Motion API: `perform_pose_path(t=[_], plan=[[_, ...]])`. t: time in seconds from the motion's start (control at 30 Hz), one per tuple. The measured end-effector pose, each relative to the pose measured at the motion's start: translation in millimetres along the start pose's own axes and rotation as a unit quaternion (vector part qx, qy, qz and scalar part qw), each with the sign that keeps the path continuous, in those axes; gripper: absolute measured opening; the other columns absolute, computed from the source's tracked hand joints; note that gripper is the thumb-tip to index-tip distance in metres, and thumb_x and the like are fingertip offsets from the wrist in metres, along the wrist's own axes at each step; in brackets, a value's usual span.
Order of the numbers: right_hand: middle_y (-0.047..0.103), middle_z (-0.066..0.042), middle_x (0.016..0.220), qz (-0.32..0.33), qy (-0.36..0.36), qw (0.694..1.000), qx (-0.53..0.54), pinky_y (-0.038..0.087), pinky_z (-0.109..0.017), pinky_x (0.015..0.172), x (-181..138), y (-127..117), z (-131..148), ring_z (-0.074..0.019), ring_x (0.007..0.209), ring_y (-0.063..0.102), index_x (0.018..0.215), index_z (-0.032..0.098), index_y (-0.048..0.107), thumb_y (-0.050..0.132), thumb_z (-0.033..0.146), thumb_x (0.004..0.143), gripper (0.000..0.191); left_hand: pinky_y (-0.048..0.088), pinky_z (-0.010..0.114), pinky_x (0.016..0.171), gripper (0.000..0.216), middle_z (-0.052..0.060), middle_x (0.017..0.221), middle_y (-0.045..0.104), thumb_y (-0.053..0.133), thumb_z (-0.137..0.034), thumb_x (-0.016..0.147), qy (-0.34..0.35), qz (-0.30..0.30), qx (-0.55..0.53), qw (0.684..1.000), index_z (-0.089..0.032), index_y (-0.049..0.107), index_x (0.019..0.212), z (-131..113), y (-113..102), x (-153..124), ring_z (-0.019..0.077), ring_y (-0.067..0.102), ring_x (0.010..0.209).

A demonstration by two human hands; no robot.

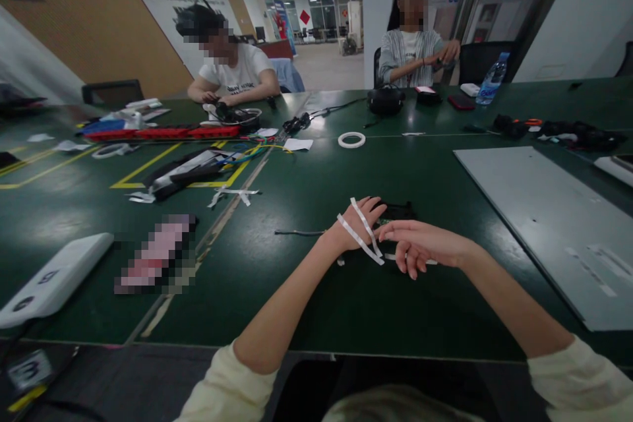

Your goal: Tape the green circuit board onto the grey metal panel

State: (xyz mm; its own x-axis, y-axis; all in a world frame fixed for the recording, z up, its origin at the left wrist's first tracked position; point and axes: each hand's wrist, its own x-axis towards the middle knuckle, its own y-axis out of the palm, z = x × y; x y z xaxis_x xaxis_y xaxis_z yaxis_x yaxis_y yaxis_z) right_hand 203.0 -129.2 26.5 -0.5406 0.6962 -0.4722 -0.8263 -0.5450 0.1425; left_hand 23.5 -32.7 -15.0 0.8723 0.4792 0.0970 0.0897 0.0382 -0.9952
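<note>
My left hand point(352, 227) lies palm down with its fingers stretched forward, at the left edge of a black item point(399, 211) with a bit of green circuit board. Two narrow strips of white tape point(357, 237) cross the back of this hand, their ends hanging past it. Just to the right, my right hand point(422, 244) reaches in with its index finger out toward the left hand and its lower fingers loosely bent; I see nothing held in it. Both hands partly cover the black item. A thin dark cable point(299, 233) runs out to the left.
A roll of white tape point(351, 140) lies ahead. On the right is a large grey panel point(554, 224). Left are a phone point(157, 254), a white box-like device point(57, 280) and tape scraps point(235, 196). Two people sit across the green table point(277, 303), near a water bottle point(492, 82).
</note>
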Motion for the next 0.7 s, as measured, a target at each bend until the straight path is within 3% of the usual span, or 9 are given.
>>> perform_pose_path(t=[0.2,0.27,0.33,0.4,0.43,0.5,0.53,0.57,0.7], plan=[[0.066,-0.004,0.072,-0.058,-0.045,0.997,-0.009,0.038,-0.015,0.043,-27.4,-10.3,1.1,-0.0127,0.06,0.063,0.116,0.021,0.046,0.05,0.051,0.085,0.043,0.025,0.041,0.108,0.053,0.014,0.142,0.038,0.032,-0.048,0.093,-0.015,-0.016,-0.007,1.0,-0.013,0.039,0.132,-2.4,-1.4,1.4,0.0256,0.033,0.132],[0.066,-0.005,0.076,-0.112,-0.055,0.992,-0.029,0.041,-0.017,0.047,-39.0,-24.9,-0.3,-0.0138,0.065,0.064,0.117,0.022,0.046,0.049,0.05,0.085,0.043,0.025,0.042,0.108,0.055,0.014,0.142,0.037,0.031,-0.05,0.093,-0.02,-0.012,-0.009,1.0,-0.013,0.038,0.133,-2.3,-1.4,1.4,0.0256,0.033,0.132],[0.066,-0.007,0.086,-0.21,-0.051,0.974,-0.069,0.046,-0.022,0.056,-51.0,-51.8,-7.7,-0.0166,0.075,0.065,0.123,0.024,0.045,0.048,0.052,0.085,0.048,0.025,0.042,0.108,0.056,0.013,0.143,0.036,0.03,-0.051,0.093,-0.021,-0.006,-0.01,1.0,-0.014,0.037,0.134,-1.7,-1.2,1.4,0.0258,0.031,0.133],[0.063,-0.012,0.105,-0.363,-0.043,0.921,-0.132,0.049,-0.031,0.072,-62.6,-88.5,-24.0,-0.0219,0.093,0.062,0.128,0.024,0.043,0.046,0.053,0.084,0.053,0.025,0.043,0.108,0.057,0.013,0.144,0.035,0.029,-0.052,0.093,-0.021,0.0,-0.014,1.0,-0.015,0.036,0.135,-1.0,-1.2,1.5,0.0262,0.03,0.133],[0.059,-0.015,0.113,-0.455,-0.037,0.871,-0.184,0.047,-0.036,0.08,-68.1,-108.3,-35.4,-0.0252,0.102,0.058,0.128,0.022,0.044,0.044,0.052,0.084,0.054,0.025,0.043,0.108,0.057,0.013,0.144,0.035,0.029,-0.052,0.093,-0.022,0.001,-0.016,1.0,-0.015,0.036,0.135,-0.7,-1.2,1.4,0.0263,0.03,0.133],[0.044,-0.023,0.13,-0.592,0.04,0.741,-0.314,0.036,-0.05,0.093,-77.9,-145.4,-62.5,-0.0363,0.122,0.04,0.129,0.016,0.044,0.046,0.052,0.081,0.06,0.025,0.043,0.108,0.058,0.012,0.145,0.035,0.029,-0.053,0.092,-0.022,0.003,-0.022,1.0,-0.015,0.035,0.136,0.0,-1.6,1.3,0.0263,0.03,0.134],[0.036,-0.026,0.136,-0.638,0.085,0.681,-0.349,0.03,-0.057,0.094,-82.0,-161.1,-76.5,-0.0423,0.129,0.028,0.131,0.014,0.043,0.044,0.054,0.081,0.064,0.025,0.042,0.108,0.058,0.012,0.145,0.034,0.029,-0.053,0.092,-0.022,0.003,-0.026,0.999,-0.016,0.035,0.136,0.2,-1.8,1.3,0.0263,0.03,0.134],[0.027,-0.028,0.141,-0.664,0.121,0.645,-0.36,0.027,-0.062,0.092,-85.3,-174.2,-89.6,-0.0463,0.131,0.018,0.132,0.014,0.042,0.041,0.058,0.08,0.068,0.025,0.042,0.108,0.058,0.012,0.145,0.034,0.029,-0.054,0.092,-0.022,0.004,-0.03,0.999,-0.016,0.035,0.136,0.5,-2.0,1.3,0.0263,0.03,0.134],[0.017,-0.031,0.144,-0.648,0.21,0.652,-0.333,0.011,-0.073,0.088,-88.7,-201.6,-122.2,-0.0537,0.13,0.009,0.134,0.016,0.043,0.031,0.065,0.08,0.073,0.024,0.045,0.109,0.061,0.012,0.146,0.033,0.027,-0.056,0.092,-0.025,0.012,-0.058,0.998,-0.016,0.034,0.137,2.2,-2.8,1.5,0.0274,0.028,0.135]])
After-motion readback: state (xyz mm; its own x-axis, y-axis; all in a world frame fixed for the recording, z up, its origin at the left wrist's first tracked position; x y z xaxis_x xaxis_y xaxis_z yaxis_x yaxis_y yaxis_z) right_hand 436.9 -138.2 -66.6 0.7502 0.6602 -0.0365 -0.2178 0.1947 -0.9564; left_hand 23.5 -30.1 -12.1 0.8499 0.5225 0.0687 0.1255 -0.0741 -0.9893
